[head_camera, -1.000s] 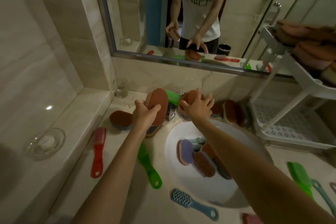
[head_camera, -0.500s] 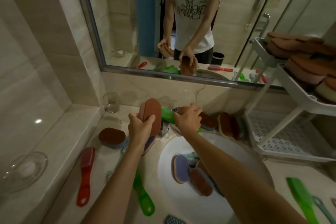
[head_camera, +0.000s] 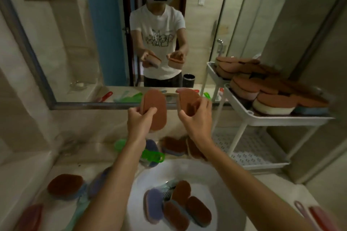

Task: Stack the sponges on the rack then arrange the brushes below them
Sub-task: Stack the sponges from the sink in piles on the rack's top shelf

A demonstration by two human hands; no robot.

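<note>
both hands are raised in front of the mirror, each holding one brown sponge on edge. the left hand grips the left sponge by its lower near end: the thumb lies across the brown face and the fingers curl round the back, so the sponge stands upright with its long side vertical. the right hand holds the right sponge the same way, thumb low on the near edge and fingers wrapped over the far side, the hand closed just as far as the sponge's thickness allows. the two sponges are near each other but apart, level with the mirror's bottom frame and left of the rack. the rack's top tray carries a pile of brown-topped sponges, some overlapping, one with a pale body at the front. its lower shelf shows a perforated white floor. below the hands, on the counter, a green brush lies across a purple-bodied sponge, and two more sponges sit just beside it toward the rack. the white sink holds a cluster of several sponges, touching and partly overlapping, over something blurred. a lone sponge lies on the counter at far left, with a blurred red brush nearer the camera. a pink brush lies at the bottom right corner.
</note>
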